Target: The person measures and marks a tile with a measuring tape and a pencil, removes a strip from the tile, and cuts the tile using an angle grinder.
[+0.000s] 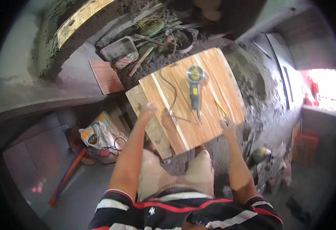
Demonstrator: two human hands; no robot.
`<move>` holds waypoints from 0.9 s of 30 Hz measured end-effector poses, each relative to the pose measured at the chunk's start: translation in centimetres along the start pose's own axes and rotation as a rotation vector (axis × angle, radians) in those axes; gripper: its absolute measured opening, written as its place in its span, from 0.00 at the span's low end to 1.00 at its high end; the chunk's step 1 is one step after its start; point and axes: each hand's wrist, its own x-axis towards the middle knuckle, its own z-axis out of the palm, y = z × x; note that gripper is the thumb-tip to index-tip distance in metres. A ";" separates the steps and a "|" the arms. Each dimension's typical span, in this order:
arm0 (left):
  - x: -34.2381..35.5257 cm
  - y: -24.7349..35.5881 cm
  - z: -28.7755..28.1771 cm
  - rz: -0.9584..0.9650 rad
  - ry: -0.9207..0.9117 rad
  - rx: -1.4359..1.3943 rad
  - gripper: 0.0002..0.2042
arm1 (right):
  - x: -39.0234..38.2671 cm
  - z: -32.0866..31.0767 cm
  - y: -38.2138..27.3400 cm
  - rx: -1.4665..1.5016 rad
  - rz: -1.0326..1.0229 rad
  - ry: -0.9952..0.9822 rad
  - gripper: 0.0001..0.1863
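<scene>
A wood-patterned tile [210, 115] with pale stripes lies in front of me. On it rests an angle grinder [195, 90], disc end away from me, with a dark cord running off to its left. My right hand [228, 125] is closed over the tile's right part, and a thin yellow pencil [221, 107] sticks out from its fingers. At the tile's left edge my left hand [148, 110] has its fingers curled in; whatever it may hold is hidden. A worn board [155, 134] shows beneath the tile on that side.
Beyond the tile lie a grey tub [118, 49], wood scraps and tangled cords. A small brown tile piece [106, 76] leans at the left. White sacks [99, 134] and an orange-blue pole [68, 174] are at lower left. A red-brown box [305, 148] stands at right.
</scene>
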 end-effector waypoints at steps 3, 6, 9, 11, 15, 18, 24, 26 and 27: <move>2.6 0.5 0.5 0.084 0.202 0.257 0.21 | 6.4 10.9 -7.3 -0.266 0.092 -0.322 0.30; 6.8 3.5 7.9 -0.050 0.300 0.105 0.26 | 10.9 16.3 -4.9 -0.118 -0.062 -0.054 0.44; 9.8 2.5 9.9 -0.076 0.463 0.323 0.27 | 11.9 20.6 -7.7 -0.205 0.046 -0.107 0.53; 11.6 1.7 11.4 -0.047 0.567 0.395 0.26 | 12.6 22.0 -8.5 -0.312 0.101 -0.125 0.55; 14.1 -0.4 11.0 0.024 0.639 0.581 0.19 | 12.7 25.8 -7.7 -0.372 0.053 -0.120 0.54; 14.2 -1.7 8.3 -0.025 0.767 0.539 0.14 | 12.7 28.5 -7.4 -0.296 0.039 -0.070 0.40; 8.8 -8.4 -3.3 0.166 1.064 0.152 0.10 | 11.6 25.6 -8.2 -0.085 0.226 -0.044 0.22; 6.9 -13.9 -10.8 0.191 1.146 0.231 0.12 | 8.5 27.5 -9.0 0.022 0.184 -0.123 0.21; 5.4 -17.8 -16.1 0.069 1.155 0.121 0.13 | 6.2 29.6 -10.5 0.099 0.168 -0.189 0.20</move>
